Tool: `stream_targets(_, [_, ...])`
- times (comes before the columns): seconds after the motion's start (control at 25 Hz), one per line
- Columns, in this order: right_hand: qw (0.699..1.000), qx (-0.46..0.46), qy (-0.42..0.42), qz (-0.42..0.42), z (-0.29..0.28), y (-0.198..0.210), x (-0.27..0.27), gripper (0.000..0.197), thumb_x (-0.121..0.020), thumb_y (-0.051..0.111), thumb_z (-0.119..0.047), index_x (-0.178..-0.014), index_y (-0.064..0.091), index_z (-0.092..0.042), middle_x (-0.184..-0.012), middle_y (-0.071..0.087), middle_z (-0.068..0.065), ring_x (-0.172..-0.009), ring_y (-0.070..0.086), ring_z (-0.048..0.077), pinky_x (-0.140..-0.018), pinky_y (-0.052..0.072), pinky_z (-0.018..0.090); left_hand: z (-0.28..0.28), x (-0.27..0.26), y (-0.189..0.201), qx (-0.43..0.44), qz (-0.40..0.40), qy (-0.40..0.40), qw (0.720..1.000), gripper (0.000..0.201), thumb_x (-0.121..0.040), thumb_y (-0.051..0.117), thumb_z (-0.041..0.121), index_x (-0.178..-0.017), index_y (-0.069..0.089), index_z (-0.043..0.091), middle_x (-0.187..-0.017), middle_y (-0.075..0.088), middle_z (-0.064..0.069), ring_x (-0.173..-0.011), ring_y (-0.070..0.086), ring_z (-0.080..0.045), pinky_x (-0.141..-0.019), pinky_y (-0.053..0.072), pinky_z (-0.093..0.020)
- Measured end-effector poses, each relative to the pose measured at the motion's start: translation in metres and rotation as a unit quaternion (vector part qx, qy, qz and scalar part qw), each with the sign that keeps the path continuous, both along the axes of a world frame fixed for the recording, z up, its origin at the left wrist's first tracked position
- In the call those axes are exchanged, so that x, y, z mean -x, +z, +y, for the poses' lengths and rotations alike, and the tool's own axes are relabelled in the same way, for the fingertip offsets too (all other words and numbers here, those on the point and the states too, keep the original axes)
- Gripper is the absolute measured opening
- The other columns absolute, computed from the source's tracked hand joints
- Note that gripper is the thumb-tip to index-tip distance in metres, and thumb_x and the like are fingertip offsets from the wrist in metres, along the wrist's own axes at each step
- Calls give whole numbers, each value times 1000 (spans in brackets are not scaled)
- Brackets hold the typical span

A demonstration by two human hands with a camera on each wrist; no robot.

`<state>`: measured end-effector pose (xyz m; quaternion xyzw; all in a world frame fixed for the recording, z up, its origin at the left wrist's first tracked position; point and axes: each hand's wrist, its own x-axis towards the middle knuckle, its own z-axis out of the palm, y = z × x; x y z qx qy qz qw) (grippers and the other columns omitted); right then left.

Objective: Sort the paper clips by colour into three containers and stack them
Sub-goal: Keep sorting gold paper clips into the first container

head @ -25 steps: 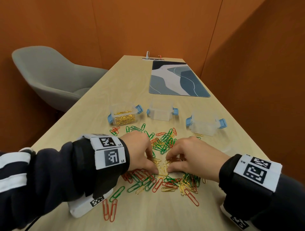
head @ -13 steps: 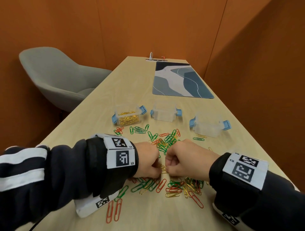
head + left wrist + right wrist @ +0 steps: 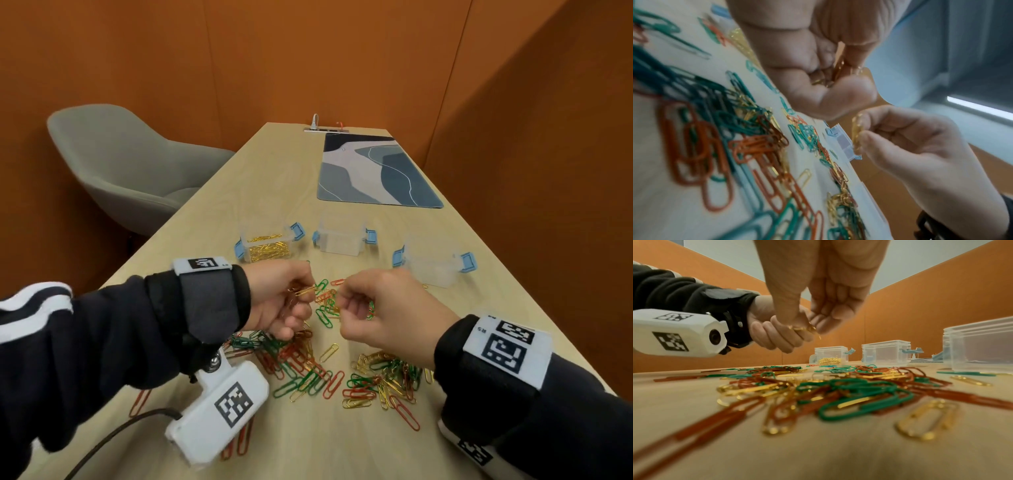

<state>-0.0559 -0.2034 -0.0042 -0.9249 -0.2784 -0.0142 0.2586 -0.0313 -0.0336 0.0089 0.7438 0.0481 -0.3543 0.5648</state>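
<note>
**Two hands lifting gold paper clips above a mixed pile**

We see both hands raised just above a pale wooden surface (image 3: 212, 219), close together but not touching. The left hand (image 3: 279, 298) has its fingers curled around a small bunch of gold metal paper clips (image 3: 303, 291), and a few clip ends poke out past the thumb. The right hand (image 3: 383, 315) has its fingers curled too; in the left wrist view it pinches a single gold paper clip (image 3: 856, 134) between thumb and forefinger.

Under and in front of the hands lies a loose scatter of red, green and gold paper clips (image 3: 342, 373), spread across the surface in tangled heaps. A couple of red clips lie apart, near the left wrist.

Beyond the pile we see three small clear plastic containers with blue side latches, standing in a row. The left container (image 3: 267, 245) holds a layer of gold clips. The middle container (image 3: 342, 236) and the right container (image 3: 433, 265) look clear inside, though we cannot tell for sure.

Farther back lies a blue and grey patterned desk mat (image 3: 373, 171). A grey upholstered chair (image 3: 120, 161) stands to the left of the surface, against orange walls.
</note>
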Motion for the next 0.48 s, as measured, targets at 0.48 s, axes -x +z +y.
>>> stream_targets(0.48, [993,67,-54,79,-18,-3,2,8,-80,69,-30,-85,72,-24,-71,61,-13,-65,54,-1,-60,38,8,-13,8,-8,-230,-125,-97,960,31,-85,58,43,-62,60,22,-50,45,8,-47,43,-7,-45,37,-18])
